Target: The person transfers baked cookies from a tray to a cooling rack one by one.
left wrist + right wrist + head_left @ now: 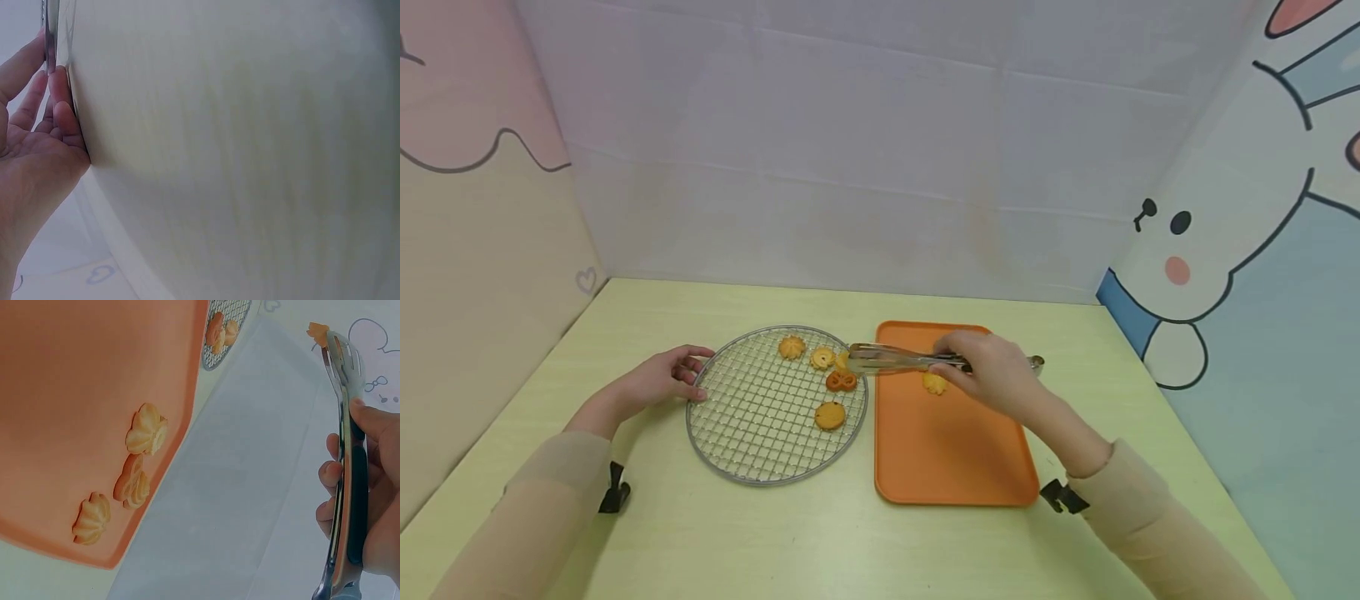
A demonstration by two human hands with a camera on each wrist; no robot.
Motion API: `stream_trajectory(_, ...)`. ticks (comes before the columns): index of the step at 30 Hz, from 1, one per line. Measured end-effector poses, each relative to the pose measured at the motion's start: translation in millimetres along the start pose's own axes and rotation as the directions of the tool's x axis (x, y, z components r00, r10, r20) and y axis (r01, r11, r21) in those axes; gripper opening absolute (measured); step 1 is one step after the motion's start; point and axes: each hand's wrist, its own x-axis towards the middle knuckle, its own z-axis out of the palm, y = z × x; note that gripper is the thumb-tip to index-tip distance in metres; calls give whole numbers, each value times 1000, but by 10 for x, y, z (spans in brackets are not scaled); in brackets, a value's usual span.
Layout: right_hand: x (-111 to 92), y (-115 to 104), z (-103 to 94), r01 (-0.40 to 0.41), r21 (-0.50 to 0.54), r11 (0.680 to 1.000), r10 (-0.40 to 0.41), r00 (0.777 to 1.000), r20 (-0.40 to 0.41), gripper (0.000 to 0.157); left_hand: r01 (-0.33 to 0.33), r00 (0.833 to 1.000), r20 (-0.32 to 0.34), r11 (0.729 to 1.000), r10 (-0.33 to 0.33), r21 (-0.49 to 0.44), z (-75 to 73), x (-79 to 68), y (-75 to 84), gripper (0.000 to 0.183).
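My right hand grips metal tongs with dark handle grips, held above the orange tray and reaching left. A small golden cookie is between the tongs' tips, over the right edge of the round wire cooling rack. At the rack's left rim, my left hand pinches the edge between thumb and fingers; the left wrist view has this hand low against the table. On the rack lie a flower-shaped cookie, a ring-like cookie, a brown pretzel cookie and a round cookie.
The orange tray lies just right of the rack. Several cookies rest near its far edge, among them a shell-like cookie and a ridged cookie. A pale wall stands behind the light table.
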Motion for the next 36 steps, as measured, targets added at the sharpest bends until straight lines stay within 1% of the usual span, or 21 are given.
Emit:
stream_trajectory(5, 29, -105, 41, 28, 37, 999, -28, 1000, -5, 19, -8, 1000, 2, 1000, 8, 9, 4, -5, 6, 76)
stream_trajectory(10, 48, -207, 113, 12, 61, 998, -13, 1000, 22, 18, -8, 1000, -1, 1000, 8, 10, 1, 3, -3, 76)
stream_trajectory(14, 55, -279, 191, -5, 71, 997, 0, 998, 69, 17, -11, 1000, -3, 1000, 11, 15, -1, 6, -9, 75)
stream_trajectory(20, 58, -377, 306, 5, 68, 998, -15, 989, 147, 18, -6, 1000, 5, 1000, 6, -4, -5, 2, -14, 75)
stream_trajectory(28, 49, -447, 478, 9, 89, 996, -27, 977, 209, 18, -6, 1000, 4, 1000, 6, -5, -7, 16, -35, 75)
stream_trajectory(36, 74, -508, 608, 40, 103, 994, -66, 962, 263, 18, -13, 1000, 3, 1000, 13, 1, 0, 13, -33, 74)
